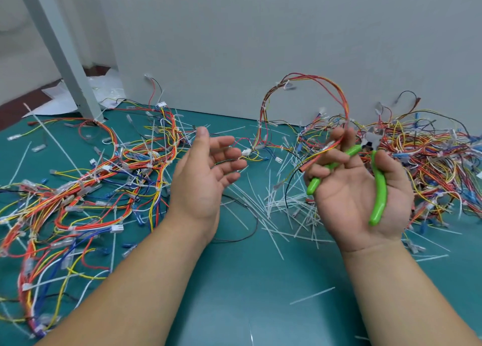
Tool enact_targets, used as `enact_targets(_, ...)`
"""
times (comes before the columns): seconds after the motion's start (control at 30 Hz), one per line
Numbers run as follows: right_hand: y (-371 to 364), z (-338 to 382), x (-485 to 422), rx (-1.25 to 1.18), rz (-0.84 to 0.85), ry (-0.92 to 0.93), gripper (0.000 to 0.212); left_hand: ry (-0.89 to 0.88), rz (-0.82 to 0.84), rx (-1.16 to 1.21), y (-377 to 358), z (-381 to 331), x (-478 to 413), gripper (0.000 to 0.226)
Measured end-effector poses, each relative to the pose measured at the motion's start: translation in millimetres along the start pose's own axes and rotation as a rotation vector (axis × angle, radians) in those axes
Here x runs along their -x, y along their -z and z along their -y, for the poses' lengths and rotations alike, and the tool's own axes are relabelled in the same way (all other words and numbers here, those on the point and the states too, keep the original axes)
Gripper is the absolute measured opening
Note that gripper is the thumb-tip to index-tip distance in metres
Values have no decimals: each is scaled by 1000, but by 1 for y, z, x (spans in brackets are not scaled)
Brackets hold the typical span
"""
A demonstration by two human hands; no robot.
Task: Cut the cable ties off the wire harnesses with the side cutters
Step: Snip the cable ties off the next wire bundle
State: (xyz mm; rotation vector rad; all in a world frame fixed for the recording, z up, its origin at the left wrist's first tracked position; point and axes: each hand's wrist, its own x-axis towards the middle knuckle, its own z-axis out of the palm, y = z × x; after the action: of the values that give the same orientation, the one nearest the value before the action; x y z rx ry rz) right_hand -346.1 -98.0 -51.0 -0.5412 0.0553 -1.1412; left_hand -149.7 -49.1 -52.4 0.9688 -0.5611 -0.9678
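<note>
The side cutters lie in your right hand, which is turned palm up over the right half of the desk; your fingers curl round one green handle, whose tip pokes out below them, while the other handle lies along the base of your thumb; the two handles are spread apart, and the metal head points away from you, too blurred to show how the blades stand; the same hand also grips a wire harness up at the fingertips, and from there its red, orange and yellow wires rise in a tall arch against the grey wall and come down to the desk between your hands; white cable ties are on the left leg of that arch, binding the wires; your left hand hangs above the desk just left of centre, palm turned toward the right hand, fingers loosely spread and holding nothing; under and between your hands lies a scatter of cut cable ties, thin white strips crossing one another; a dense heap of harnesses fills the right edge behind your right hand, and a looser spread of harnesses covers the left side; a grey post slants down to the desk's far left corner.
</note>
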Motion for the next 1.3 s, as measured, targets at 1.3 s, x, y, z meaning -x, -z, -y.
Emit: enact_targets(1.3,-8,-1,2,251,90,-172,85,-241,724,-705,-3,17,29,32)
